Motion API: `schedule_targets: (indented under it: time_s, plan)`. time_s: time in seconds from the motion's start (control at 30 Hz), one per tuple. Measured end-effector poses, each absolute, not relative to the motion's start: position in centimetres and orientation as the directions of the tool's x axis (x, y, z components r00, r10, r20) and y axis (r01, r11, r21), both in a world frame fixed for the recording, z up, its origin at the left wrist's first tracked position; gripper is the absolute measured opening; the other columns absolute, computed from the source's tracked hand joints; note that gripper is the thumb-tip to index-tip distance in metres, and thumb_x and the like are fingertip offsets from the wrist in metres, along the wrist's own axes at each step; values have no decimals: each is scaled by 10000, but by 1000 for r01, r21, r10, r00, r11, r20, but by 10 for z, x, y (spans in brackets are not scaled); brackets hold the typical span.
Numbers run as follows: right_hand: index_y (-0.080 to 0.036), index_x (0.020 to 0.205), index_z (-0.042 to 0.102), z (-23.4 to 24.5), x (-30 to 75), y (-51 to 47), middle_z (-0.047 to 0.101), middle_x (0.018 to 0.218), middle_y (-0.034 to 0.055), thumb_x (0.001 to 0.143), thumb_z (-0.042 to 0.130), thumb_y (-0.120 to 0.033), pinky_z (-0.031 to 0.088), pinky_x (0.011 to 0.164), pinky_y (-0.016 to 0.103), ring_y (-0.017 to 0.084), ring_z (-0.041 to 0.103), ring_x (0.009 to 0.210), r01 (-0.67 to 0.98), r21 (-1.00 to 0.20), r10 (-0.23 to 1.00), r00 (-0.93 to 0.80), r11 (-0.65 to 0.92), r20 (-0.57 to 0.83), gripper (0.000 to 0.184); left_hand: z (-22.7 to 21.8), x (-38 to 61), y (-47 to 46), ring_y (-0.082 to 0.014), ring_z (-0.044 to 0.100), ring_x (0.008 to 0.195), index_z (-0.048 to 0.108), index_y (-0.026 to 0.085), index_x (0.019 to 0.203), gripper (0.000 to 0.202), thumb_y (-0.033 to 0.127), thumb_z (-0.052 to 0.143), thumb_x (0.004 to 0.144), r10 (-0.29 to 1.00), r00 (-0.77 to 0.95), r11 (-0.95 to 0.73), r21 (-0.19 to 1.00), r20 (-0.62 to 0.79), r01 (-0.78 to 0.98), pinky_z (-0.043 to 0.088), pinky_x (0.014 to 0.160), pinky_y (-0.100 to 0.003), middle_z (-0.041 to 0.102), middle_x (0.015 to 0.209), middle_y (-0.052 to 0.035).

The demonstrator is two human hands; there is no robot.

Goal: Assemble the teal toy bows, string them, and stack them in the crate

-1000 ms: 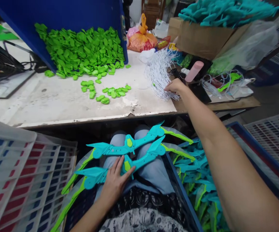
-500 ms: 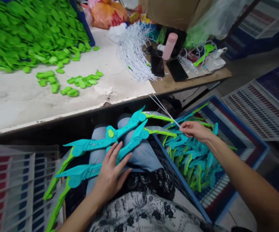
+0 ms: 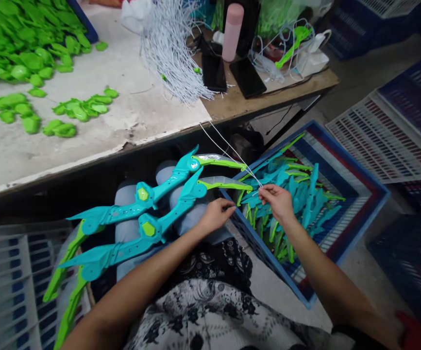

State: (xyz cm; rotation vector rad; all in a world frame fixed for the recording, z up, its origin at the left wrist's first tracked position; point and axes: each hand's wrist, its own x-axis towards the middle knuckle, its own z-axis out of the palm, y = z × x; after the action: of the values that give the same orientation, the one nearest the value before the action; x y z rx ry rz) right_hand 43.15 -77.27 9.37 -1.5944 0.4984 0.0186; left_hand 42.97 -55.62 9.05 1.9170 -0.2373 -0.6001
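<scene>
Two teal and green toy bows (image 3: 137, 221) lie across my lap. My right hand (image 3: 277, 201) pinches thin white strings (image 3: 232, 153) that run up toward the table edge. My left hand (image 3: 215, 214) is closed in a pinch just left of it, beside the bows' right tips; what it holds is too small to make out. Both hands hover over the near corner of a blue crate (image 3: 363, 214) filled with more teal bow parts (image 3: 297, 194).
A bundle of white strings (image 3: 170, 48) lies on the worn table (image 3: 86, 141), with green plastic pieces (image 3: 21, 53), two phones (image 3: 246, 78) and a pink bottle (image 3: 231, 31). White and blue crates (image 3: 395, 131) stand at right, another crate (image 3: 9, 282) at left.
My right hand pulled strings from the table bundle down to my lap. My left hand left the lower bow and moved right to meet it. The view tilted down and right.
</scene>
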Motion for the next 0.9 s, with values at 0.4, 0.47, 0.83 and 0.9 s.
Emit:
schedule_targets:
  time_s: [0.4, 0.47, 0.83, 0.9]
  plan:
    - [-180, 792, 654, 67, 426, -762, 651, 672, 10, 730, 671, -391, 473, 549, 268, 129, 567, 564, -79, -932, -314, 949, -355, 39, 220, 61, 453, -601, -86, 537, 567, 695, 104, 825, 154, 196, 575, 796, -276, 709, -146, 758, -649, 636, 379, 522, -186, 646, 662, -25]
    - [-187, 800, 659, 65, 424, -762, 666, 737, 22, 762, 647, -370, 488, 604, 280, 142, 592, 635, -13, -882, -264, 956, -471, 127, 187, 60, 455, -605, -86, 559, 575, 681, 110, 903, 170, 161, 546, 814, -307, 686, -96, 739, -659, 667, 398, 532, -185, 660, 691, -32]
    - [-210, 801, 701, 53, 431, -762, 668, 898, 53, 746, 642, -396, 492, 625, 286, 178, 611, 808, -82, -935, -326, 945, -344, 37, 202, 51, 468, -631, -90, 596, 579, 640, 68, 784, 100, 132, 581, 833, -538, 573, 179, 580, -619, 795, 472, 648, -235, 661, 678, -63]
    - [-204, 817, 701, 48, 435, -757, 676, 826, 37, 724, 651, -413, 480, 587, 278, 159, 596, 697, -182, -950, -367, 927, -254, -80, 233, 61, 466, -629, -83, 575, 536, 619, 76, 755, 156, 117, 512, 860, -474, 589, 59, 644, -654, 762, 476, 620, -235, 644, 645, -49]
